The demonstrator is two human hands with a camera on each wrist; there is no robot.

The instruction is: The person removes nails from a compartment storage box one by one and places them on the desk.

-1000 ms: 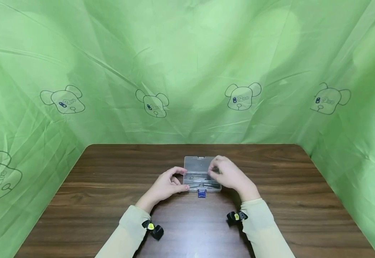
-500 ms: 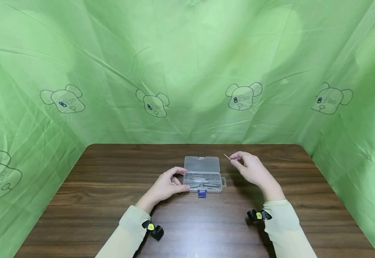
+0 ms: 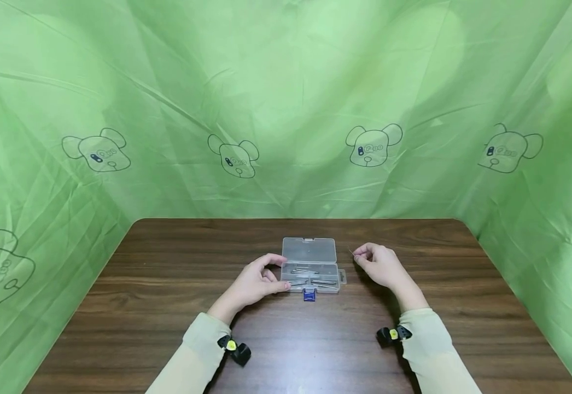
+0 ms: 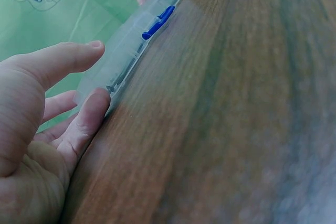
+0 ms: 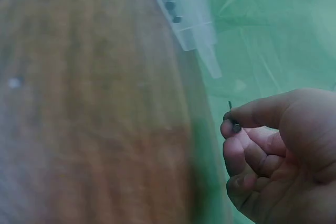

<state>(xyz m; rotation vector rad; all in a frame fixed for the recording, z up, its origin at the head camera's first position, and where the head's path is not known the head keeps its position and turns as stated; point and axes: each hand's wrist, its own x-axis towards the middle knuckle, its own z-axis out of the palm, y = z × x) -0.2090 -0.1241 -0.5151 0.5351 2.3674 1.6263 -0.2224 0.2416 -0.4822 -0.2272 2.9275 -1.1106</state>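
Observation:
A clear plastic storage box (image 3: 309, 269) lies with its lid (image 3: 309, 250) folded back and a blue latch (image 3: 309, 295) at its front. Several thin silvery nails (image 3: 304, 272) lie in its compartments. My left hand (image 3: 251, 287) grips the box's left side, thumb at the front corner and fingers farther back. To the right of the box, above the table, my right hand (image 3: 381, 266) pinches a thin nail (image 5: 235, 127) between thumb and index finger. Its round head and the tip of its shank show in the right wrist view; the fingers hide the rest.
The box stands on a dark wood-grain table (image 3: 177, 257). A clear tab (image 3: 342, 276) juts from the box's right side. Green cloth (image 3: 286, 109) with printed bear heads hangs behind the table and along both sides.
My right hand has come out of the box with a nail, moved right, then sunk slightly toward me as the nail turned. My left hand has stayed on the box.

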